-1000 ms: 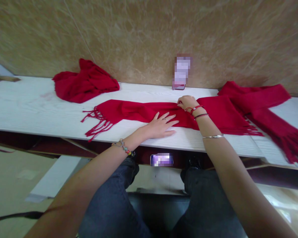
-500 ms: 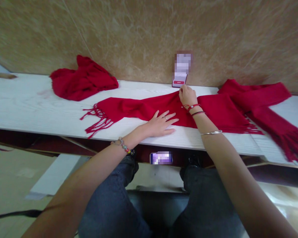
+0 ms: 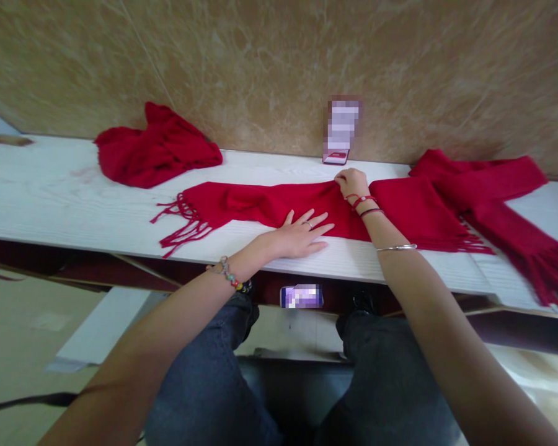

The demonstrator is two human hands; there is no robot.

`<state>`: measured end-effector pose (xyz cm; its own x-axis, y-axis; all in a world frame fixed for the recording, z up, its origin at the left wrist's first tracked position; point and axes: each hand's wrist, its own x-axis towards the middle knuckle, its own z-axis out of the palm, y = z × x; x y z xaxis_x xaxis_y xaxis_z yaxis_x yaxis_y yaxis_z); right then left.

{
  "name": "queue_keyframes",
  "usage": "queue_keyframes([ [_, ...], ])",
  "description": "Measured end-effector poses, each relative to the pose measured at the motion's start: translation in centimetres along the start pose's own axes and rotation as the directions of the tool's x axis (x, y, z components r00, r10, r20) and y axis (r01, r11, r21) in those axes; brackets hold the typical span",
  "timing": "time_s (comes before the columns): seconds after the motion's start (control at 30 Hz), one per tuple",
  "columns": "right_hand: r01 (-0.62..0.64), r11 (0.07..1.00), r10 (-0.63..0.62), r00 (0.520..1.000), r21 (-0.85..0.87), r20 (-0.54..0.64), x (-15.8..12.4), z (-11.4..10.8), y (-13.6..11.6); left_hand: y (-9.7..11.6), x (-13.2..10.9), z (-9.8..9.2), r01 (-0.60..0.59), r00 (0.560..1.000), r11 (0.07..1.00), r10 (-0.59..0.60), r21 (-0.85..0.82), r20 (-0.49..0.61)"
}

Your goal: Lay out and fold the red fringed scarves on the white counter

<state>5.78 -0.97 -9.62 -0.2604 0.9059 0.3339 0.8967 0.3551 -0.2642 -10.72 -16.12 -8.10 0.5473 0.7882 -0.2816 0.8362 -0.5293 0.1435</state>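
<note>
A long red scarf (image 3: 251, 204) with fringed ends lies stretched along a white wooden table (image 3: 51, 204). My left hand (image 3: 302, 234) rests flat on the scarf's near edge, fingers spread. My right hand (image 3: 351, 183) is at the scarf's far edge, fingers curled and pinching the cloth there. Both wrists carry bracelets.
A crumpled red scarf (image 3: 155, 152) sits at the back left. Another red scarf (image 3: 493, 186) trails off the table's right end. A small stand (image 3: 339, 133) leans on the marbled wall. My knees in dark jeans are under the table edge.
My right hand moved away toward the wall along the scarf's far edge, then drew back a little toward me. The left hand has stayed flat in place.
</note>
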Motion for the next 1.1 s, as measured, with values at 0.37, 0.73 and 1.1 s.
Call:
queue_keyframes([
  [0.37,0.039,0.999,-0.04,0.998,0.032,0.052,-0.1,1.5,-0.6,-0.6,0.3,-1.7,-0.02,0.993,0.999,0.017,-0.029,-0.116],
  [0.73,0.103,0.991,-0.092,0.989,0.087,-0.118,-1.9,-1.7,-2.8,-9.1,3.8,-3.3,0.203,0.939,0.978,-0.179,0.054,-0.293],
  [1.1,0.158,0.978,-0.125,0.965,-0.136,0.229,-13.4,-3.1,-6.5,-9.1,3.7,-3.9,0.391,0.844,0.92,-0.363,-0.009,-0.395],
])
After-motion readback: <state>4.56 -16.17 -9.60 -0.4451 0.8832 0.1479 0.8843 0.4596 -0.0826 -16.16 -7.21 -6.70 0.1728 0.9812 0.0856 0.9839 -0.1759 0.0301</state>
